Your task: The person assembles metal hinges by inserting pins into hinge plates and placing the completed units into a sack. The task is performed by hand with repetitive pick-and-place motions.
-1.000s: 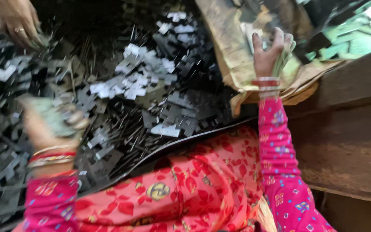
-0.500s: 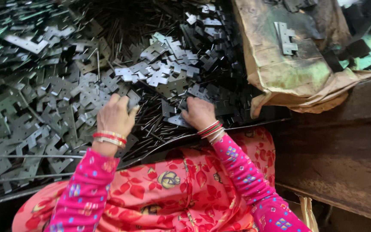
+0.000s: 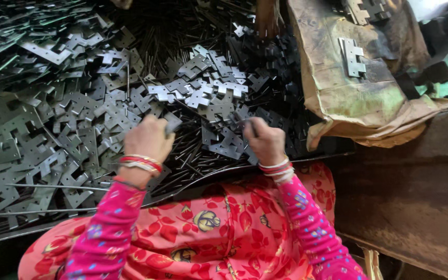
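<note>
A big heap of grey metal hinge plates and thin metal pins fills the tray in front of me. My left hand is curled at the heap's near edge, and the corner of a hinge plate sticks out of its fingers. My right hand is also curled, a little to the right, gripping a dark hinge plate. Both wrists wear red and white bangles over pink patterned sleeves. What lies under the palms is hidden.
A crumpled brown paper sheet lies at the upper right with a few hinge plates on it. A dark wooden board runs along the right. The tray's near metal rim crosses above my red floral lap.
My right hand came down from the brown paper to the heap. My left hand dropped onto the heap too. Both have since closed on plates at the near edge.
</note>
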